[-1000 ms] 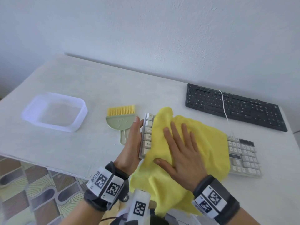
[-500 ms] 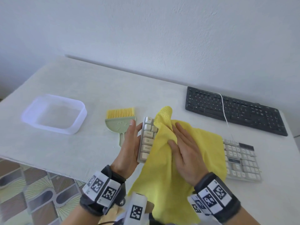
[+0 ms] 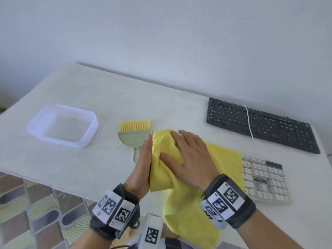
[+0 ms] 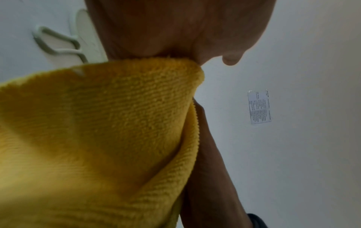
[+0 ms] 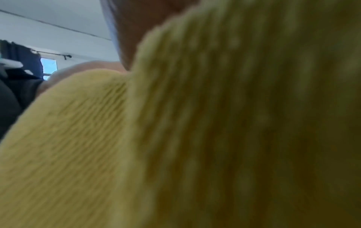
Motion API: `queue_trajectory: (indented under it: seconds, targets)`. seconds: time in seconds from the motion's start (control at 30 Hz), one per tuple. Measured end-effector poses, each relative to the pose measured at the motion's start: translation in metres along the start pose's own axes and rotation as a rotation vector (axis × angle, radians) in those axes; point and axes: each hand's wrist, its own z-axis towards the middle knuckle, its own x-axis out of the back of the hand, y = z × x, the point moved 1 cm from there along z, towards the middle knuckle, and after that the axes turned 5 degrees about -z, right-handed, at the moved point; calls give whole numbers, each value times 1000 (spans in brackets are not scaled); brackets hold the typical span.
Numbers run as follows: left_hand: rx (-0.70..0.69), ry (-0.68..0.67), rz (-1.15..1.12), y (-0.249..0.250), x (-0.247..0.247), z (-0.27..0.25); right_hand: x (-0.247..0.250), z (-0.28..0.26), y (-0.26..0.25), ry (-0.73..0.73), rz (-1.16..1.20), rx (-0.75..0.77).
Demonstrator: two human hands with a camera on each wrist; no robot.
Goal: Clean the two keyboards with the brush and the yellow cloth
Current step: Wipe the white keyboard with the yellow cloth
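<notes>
— Yellow microfibre cloth (image 3: 167, 151): who has it?
— My right hand (image 3: 190, 155) presses it flat-fingered onto the white keyboard (image 3: 264, 180); my left hand (image 3: 143, 164), fingers straight, braces its end.
— Elsewhere?
— Green yellow-bristled brush (image 3: 133, 135) just left, black keyboard (image 3: 260, 123) behind.

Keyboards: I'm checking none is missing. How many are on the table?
2: a black keyboard at the back right, and a white keyboard nearer, mostly under the yellow cloth.

White table (image 3: 107, 90): clear tub (image 3: 62, 125) far left of the fingers, brush (image 3: 134, 135) just left, white keyboard (image 3: 264, 180) right, black keyboard (image 3: 260, 123) beyond.
</notes>
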Motion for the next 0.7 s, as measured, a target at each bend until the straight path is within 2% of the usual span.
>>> queue_trajectory:
  seconds: [0.1, 0.2, 0.3, 0.47, 0.7]
  targets:
    - [-14, -13, -3, 0, -1, 1, -2, -3, 2, -25, 44, 49]
    - [-19, -9, -4, -6, -2, 0, -8, -6, 5, 11, 128, 72]
    - [-12, -19, -8, -11, -4, -3, -15, -8, 4, 24, 133, 45]
    - [-1, -39, -10, -12, -6, -3, -14, -8, 3, 90, 299, -25]
    - [28, -12, -45, -9, -4, -1, -12, -21, -5, -11, 6, 105]
